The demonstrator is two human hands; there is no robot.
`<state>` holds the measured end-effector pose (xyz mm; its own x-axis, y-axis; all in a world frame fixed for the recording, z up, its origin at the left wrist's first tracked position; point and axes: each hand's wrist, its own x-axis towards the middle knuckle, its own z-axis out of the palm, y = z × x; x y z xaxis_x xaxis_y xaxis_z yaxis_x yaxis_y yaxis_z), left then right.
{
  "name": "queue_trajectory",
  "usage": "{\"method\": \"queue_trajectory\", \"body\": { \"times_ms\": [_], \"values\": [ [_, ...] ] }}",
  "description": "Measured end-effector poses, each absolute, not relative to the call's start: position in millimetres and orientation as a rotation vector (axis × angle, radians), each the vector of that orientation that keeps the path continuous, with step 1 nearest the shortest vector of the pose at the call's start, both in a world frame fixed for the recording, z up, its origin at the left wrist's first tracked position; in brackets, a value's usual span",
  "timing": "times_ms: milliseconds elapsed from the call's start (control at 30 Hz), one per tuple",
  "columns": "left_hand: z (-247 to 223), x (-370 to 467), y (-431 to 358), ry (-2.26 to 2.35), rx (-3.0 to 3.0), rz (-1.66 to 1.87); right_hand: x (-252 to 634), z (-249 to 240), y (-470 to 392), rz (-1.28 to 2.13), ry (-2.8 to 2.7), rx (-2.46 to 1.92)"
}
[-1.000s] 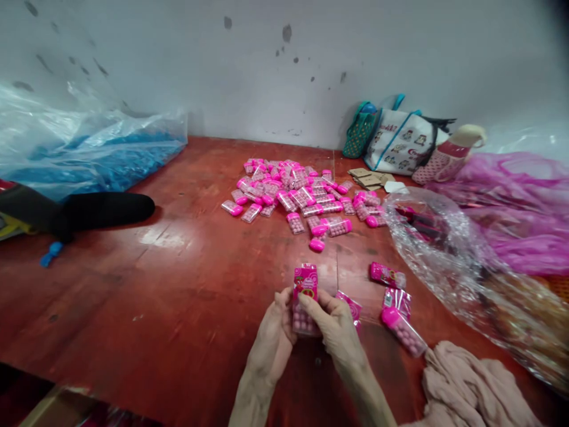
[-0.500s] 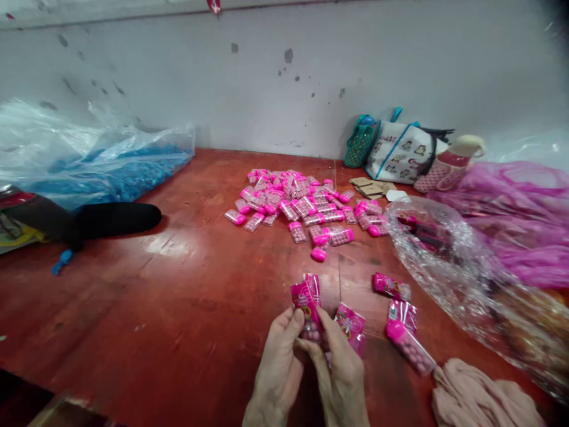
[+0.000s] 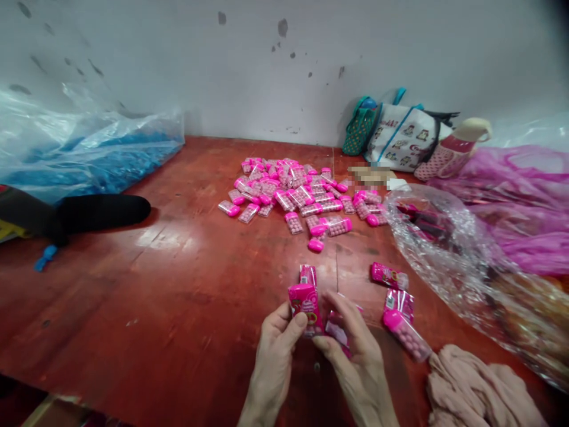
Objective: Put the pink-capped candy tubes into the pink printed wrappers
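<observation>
My left hand (image 3: 276, 350) grips a small candy container (image 3: 304, 301) upright, thumb across its front. A pink printed wrapper covers its upper part. My right hand (image 3: 358, 353) is open beside it, fingers spread, with the thumb close to the container's lower edge; whether it touches, I cannot tell. Behind the held one lies a pink printed wrapper (image 3: 307, 274). Another pink-wrapped piece (image 3: 336, 329) is partly hidden behind my right hand. To the right lie a wrapped container (image 3: 389, 276), a pink wrapper (image 3: 400, 303) and a bare pink-capped container of pink balls (image 3: 406, 335).
A heap of pink-capped candy containers (image 3: 293, 190) lies mid-table. Clear plastic (image 3: 438, 261) and pink bags (image 3: 515, 207) fill the right side, with a beige cloth (image 3: 480, 385) in front. A blue-filled plastic bag (image 3: 111, 154) and black object (image 3: 104, 213) are left; a white bag (image 3: 402, 136) stands behind.
My right hand has come off the candy container and opened out to the right. The left hand still holds it, and the wrapper now sits lower over it. The view has tilted down slightly.
</observation>
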<state>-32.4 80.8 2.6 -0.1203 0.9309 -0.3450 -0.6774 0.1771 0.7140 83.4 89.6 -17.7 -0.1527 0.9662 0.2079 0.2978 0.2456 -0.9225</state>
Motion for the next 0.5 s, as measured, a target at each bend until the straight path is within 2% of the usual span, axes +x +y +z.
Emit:
{"method": "queue_trajectory", "body": {
  "times_ms": [267,500],
  "values": [
    [-4,-27,75,0.943,0.500,1.280,86,3,106,1.086,-1.694,-1.060],
    [-12,-36,74,0.932,0.535,1.142,101,2,119,1.566,-1.483,-1.166]
  ]
}}
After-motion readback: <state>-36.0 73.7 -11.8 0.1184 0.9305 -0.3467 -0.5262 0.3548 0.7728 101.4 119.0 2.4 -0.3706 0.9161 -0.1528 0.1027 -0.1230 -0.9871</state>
